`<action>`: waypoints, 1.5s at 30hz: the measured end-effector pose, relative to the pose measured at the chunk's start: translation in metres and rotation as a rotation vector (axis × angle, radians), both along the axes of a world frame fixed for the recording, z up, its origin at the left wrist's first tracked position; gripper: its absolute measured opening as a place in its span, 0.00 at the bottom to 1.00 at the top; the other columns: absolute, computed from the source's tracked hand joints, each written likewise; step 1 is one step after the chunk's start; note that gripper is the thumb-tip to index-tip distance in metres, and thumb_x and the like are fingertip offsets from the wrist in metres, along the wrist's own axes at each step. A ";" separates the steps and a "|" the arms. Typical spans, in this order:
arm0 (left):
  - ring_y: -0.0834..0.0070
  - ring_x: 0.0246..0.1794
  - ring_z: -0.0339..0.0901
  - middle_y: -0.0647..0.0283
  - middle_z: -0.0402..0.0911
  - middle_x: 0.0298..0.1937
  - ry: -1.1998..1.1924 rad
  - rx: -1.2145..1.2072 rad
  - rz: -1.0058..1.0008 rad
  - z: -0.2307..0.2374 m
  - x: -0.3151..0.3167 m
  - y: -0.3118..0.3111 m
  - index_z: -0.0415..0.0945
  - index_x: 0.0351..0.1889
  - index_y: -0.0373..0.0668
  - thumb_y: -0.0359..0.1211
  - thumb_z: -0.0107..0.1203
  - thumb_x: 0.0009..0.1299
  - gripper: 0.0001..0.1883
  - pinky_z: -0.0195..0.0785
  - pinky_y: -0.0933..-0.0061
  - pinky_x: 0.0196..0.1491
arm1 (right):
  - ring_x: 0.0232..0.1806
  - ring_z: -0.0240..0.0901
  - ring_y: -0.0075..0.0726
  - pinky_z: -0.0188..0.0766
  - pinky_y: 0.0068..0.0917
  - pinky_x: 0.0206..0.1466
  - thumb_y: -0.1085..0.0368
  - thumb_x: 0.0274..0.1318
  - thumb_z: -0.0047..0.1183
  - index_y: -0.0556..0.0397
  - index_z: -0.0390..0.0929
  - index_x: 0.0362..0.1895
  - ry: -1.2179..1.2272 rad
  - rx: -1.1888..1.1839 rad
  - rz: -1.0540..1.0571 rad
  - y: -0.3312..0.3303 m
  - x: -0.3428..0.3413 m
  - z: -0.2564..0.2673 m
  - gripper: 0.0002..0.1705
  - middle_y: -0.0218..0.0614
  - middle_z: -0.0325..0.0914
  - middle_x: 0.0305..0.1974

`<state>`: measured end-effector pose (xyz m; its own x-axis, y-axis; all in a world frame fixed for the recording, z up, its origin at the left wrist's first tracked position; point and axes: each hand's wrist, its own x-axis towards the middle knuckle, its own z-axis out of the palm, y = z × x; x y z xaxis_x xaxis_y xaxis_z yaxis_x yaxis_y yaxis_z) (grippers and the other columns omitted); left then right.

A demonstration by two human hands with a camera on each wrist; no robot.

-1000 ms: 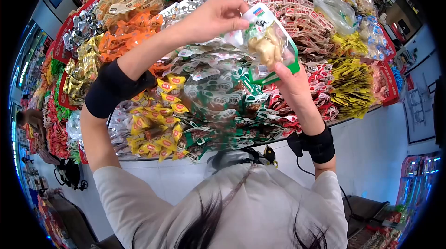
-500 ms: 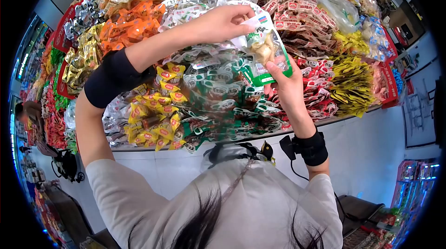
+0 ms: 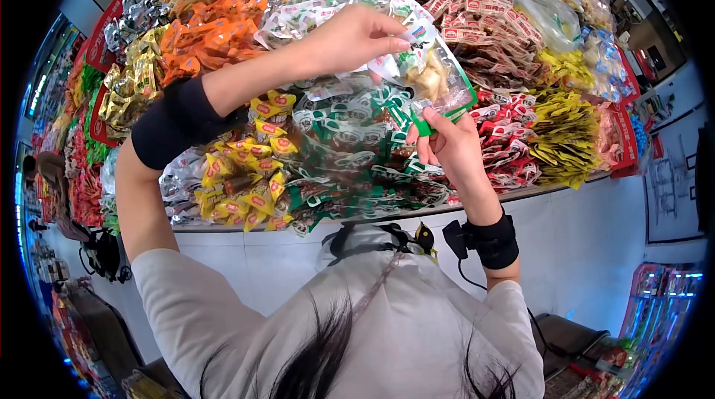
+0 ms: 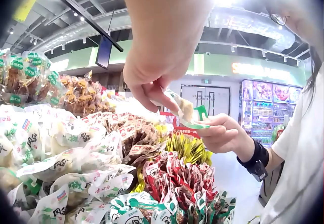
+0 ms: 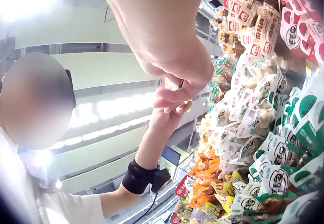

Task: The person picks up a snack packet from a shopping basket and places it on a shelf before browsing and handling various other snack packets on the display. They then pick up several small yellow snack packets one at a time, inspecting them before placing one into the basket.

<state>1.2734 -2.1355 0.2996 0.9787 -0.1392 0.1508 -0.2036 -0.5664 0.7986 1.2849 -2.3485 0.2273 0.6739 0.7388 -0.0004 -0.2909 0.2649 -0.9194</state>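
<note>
A clear sealed snack packet (image 3: 430,80) with pale, lumpy food inside, a white printed top and a green border is held up over the display. My left hand (image 3: 354,42) pinches its white upper end between thumb and fingers. At the green lower edge, my right hand (image 3: 458,149) grips the packet with the thumb on the front face and the fingers behind. In the left wrist view the packet (image 4: 187,112) appears nearly edge-on, between the left hand (image 4: 157,77) and the right hand (image 4: 223,134). The right wrist view largely hides it behind the right hand (image 5: 174,64).
Below the hands spreads a display of packed snacks: white packets (image 4: 66,163), green-and-clear packets (image 3: 342,131), yellow packets (image 3: 249,176), orange packets (image 3: 212,30) and red packets (image 3: 506,135). A pale counter front (image 3: 573,228) drops from its near edge.
My right hand has shifted from the packet's right side to its lower green edge. The packet has tilted slightly, and my left hand keeps its pinch on the top.
</note>
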 end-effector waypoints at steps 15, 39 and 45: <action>0.72 0.29 0.77 0.60 0.80 0.32 -0.567 0.618 0.225 0.061 0.018 0.133 0.78 0.40 0.45 0.32 0.53 0.62 0.09 0.68 0.74 0.32 | 0.27 0.74 0.33 0.68 0.20 0.18 0.57 0.61 0.37 0.51 0.56 0.57 -0.046 -0.083 0.086 -0.021 -0.010 -0.016 0.22 0.47 0.73 0.37; 0.64 0.41 0.73 0.65 0.80 0.36 -0.567 1.226 0.108 0.007 0.046 0.161 0.75 0.46 0.52 0.31 0.54 0.59 0.15 0.68 0.65 0.43 | 0.27 0.73 0.29 0.67 0.20 0.20 0.59 0.61 0.38 0.52 0.62 0.52 -0.018 -0.087 0.041 -0.026 -0.008 -0.034 0.18 0.43 0.74 0.35; 0.68 0.28 0.74 0.62 0.79 0.27 -0.542 1.190 0.017 0.009 0.054 0.152 0.78 0.38 0.50 0.32 0.52 0.60 0.09 0.61 0.68 0.52 | 0.27 0.73 0.29 0.67 0.20 0.20 0.59 0.61 0.39 0.52 0.63 0.51 -0.015 -0.091 0.057 -0.021 -0.012 -0.034 0.17 0.42 0.74 0.35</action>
<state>1.3270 -1.9834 0.3082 0.8359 -0.4479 0.3174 -0.3251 -0.8698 -0.3713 1.2732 -2.3692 0.1936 0.6311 0.7734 -0.0598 -0.2892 0.1631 -0.9433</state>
